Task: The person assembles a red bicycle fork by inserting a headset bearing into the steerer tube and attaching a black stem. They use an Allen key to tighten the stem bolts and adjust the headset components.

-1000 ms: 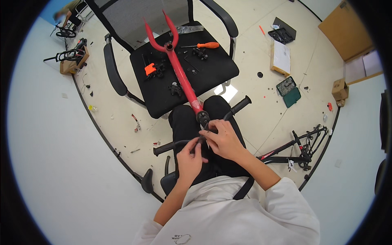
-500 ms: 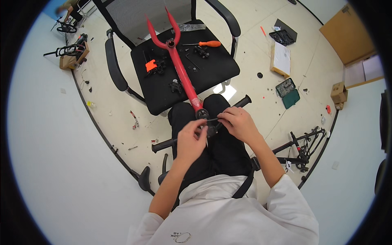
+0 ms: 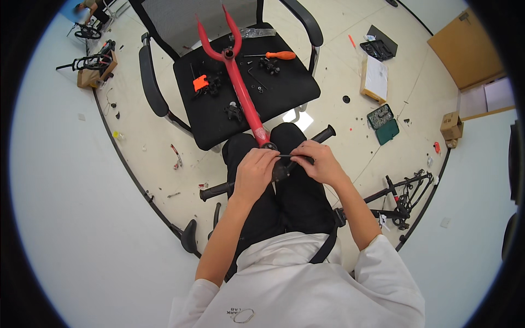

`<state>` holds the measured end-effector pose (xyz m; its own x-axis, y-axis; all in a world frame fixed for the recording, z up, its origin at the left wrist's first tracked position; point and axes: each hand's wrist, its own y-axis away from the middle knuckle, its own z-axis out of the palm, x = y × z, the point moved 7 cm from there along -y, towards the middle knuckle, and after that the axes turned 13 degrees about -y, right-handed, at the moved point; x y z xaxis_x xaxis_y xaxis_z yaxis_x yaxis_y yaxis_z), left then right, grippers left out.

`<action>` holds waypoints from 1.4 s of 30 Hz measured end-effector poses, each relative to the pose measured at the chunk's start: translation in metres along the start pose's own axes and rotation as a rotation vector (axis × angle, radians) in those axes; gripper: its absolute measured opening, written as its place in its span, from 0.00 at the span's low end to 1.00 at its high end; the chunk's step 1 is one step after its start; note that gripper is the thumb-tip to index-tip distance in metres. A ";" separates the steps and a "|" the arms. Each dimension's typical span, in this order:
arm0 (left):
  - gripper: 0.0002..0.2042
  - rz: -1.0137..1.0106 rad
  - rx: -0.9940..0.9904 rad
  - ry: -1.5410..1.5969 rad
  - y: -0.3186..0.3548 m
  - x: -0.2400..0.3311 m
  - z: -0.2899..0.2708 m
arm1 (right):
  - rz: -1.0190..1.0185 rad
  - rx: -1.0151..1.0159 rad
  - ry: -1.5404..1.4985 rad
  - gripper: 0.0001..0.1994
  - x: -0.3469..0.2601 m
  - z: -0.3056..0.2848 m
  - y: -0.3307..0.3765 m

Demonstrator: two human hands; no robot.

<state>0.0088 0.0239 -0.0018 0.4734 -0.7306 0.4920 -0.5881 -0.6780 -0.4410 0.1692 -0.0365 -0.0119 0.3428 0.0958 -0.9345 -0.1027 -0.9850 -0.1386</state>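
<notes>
A thin dark rod [image 3: 285, 156] spans the gap between my two hands, just above the black handlebar [image 3: 217, 191] lying across my lap. My left hand [image 3: 255, 174] pinches its left end, fingers pressed together. The other end is pinched by my right hand [image 3: 319, 164]. Whether the rod is a hex key I cannot tell. Beyond my fingers, a red bicycle fork [image 3: 245, 98] slopes from my knees up onto the chair, its two prongs pointing away. My fingers partly hide the joint between fork and handlebar.
The black office chair [image 3: 295, 90] carries an orange-handled screwdriver [image 3: 280, 55], an orange piece [image 3: 200, 82], a hex key [image 3: 257, 79] and small black parts. On the floor are a green case [image 3: 387, 131], a black bicycle frame [image 3: 402, 202] and a saddle [image 3: 188, 236]. Another person is far left.
My left hand has moved slightly away from me, and its fingers have closed onto the rod's left end. My right hand keeps its pinch. The whole view has shifted a little.
</notes>
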 end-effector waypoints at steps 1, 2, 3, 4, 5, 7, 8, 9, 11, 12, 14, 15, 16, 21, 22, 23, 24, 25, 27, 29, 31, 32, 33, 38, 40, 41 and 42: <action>0.06 0.022 -0.002 -0.003 -0.002 0.001 -0.001 | 0.025 0.001 -0.033 0.07 0.002 -0.002 -0.002; 0.06 0.013 0.001 0.035 -0.004 0.002 -0.004 | -0.008 0.020 -0.064 0.06 -0.003 -0.005 -0.001; 0.06 0.000 0.001 0.070 -0.004 0.005 -0.007 | -0.049 0.018 -0.036 0.06 -0.008 -0.005 0.000; 0.06 -0.013 0.003 0.106 -0.004 0.007 -0.012 | -0.090 0.017 -0.009 0.06 -0.013 -0.005 0.000; 0.07 -0.035 0.010 0.133 -0.002 0.010 -0.018 | -0.131 0.015 0.019 0.06 -0.018 -0.004 0.002; 0.08 -0.078 0.023 0.196 0.008 0.015 -0.029 | -0.247 -0.028 0.125 0.07 -0.033 0.006 0.006; 0.11 -0.068 0.053 0.219 0.010 0.020 -0.034 | -0.305 -0.050 0.177 0.07 -0.041 0.012 0.009; 0.12 -0.120 0.051 0.285 0.013 0.022 -0.038 | -0.265 -0.009 0.141 0.07 -0.042 0.014 0.013; 0.13 -0.227 0.048 0.417 0.016 0.025 -0.046 | -0.183 0.072 0.070 0.08 -0.044 0.016 0.021; 0.14 -0.248 0.052 0.395 0.013 0.020 -0.050 | -0.109 0.125 0.019 0.08 -0.045 0.013 0.022; 0.14 -0.244 0.005 0.332 0.005 0.003 -0.045 | 0.022 0.269 -0.165 0.07 -0.030 0.010 0.025; 0.13 -0.243 -0.025 0.313 0.001 -0.008 -0.038 | 0.089 0.342 -0.252 0.07 -0.020 0.010 0.027; 0.12 -0.259 -0.069 0.301 -0.002 -0.016 -0.031 | 0.067 0.360 -0.257 0.05 -0.018 0.011 0.024; 0.11 -0.157 -0.186 0.178 -0.001 -0.030 -0.011 | 0.009 0.339 -0.201 0.06 -0.022 0.023 0.018; 0.11 -0.133 -0.181 0.174 -0.001 -0.027 -0.009 | -0.013 0.335 -0.166 0.07 -0.024 0.023 0.018; 0.10 -0.110 -0.176 0.171 -0.001 -0.024 -0.007 | -0.024 0.325 -0.133 0.07 -0.024 0.023 0.017; 0.10 -0.120 -0.180 0.180 0.000 -0.023 -0.004 | -0.036 0.311 -0.104 0.07 -0.024 0.024 0.016; 0.10 -0.130 -0.184 0.190 0.002 -0.024 -0.001 | -0.049 0.297 -0.074 0.08 -0.024 0.024 0.015; 0.09 -0.131 -0.170 0.201 0.004 -0.023 0.004 | -0.151 0.273 -0.034 0.08 -0.034 0.025 0.012; 0.09 -0.111 -0.136 0.204 0.005 -0.022 0.005 | -0.205 0.261 -0.008 0.08 -0.037 0.028 0.012; 0.09 -0.126 -0.113 0.181 0.008 -0.023 0.008 | -0.214 0.268 0.010 0.09 -0.035 0.030 0.013; 0.09 -0.134 -0.101 0.168 0.010 -0.024 0.009 | -0.171 0.287 -0.037 0.09 -0.032 0.030 0.013; 0.10 -0.147 -0.089 0.167 0.013 -0.026 0.010 | -0.127 0.306 -0.087 0.09 -0.029 0.031 0.012; 0.13 -0.244 -0.025 0.207 0.023 -0.029 0.008 | -0.124 0.389 -0.022 0.10 -0.022 0.039 0.018; 0.13 -0.221 -0.025 0.237 0.022 -0.027 0.007 | -0.138 0.401 -0.022 0.09 -0.026 0.041 0.018; 0.14 -0.210 -0.025 0.254 0.022 -0.026 0.007 | -0.171 0.393 0.006 0.09 -0.027 0.042 0.019; 0.14 -0.193 -0.032 0.249 0.021 -0.026 0.008 | -0.208 0.384 0.034 0.10 -0.029 0.044 0.018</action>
<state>-0.0101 0.0281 -0.0301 0.4054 -0.5439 0.7347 -0.5256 -0.7963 -0.2995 0.1167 -0.0510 -0.0018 0.4231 0.2754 -0.8632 -0.3653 -0.8200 -0.4406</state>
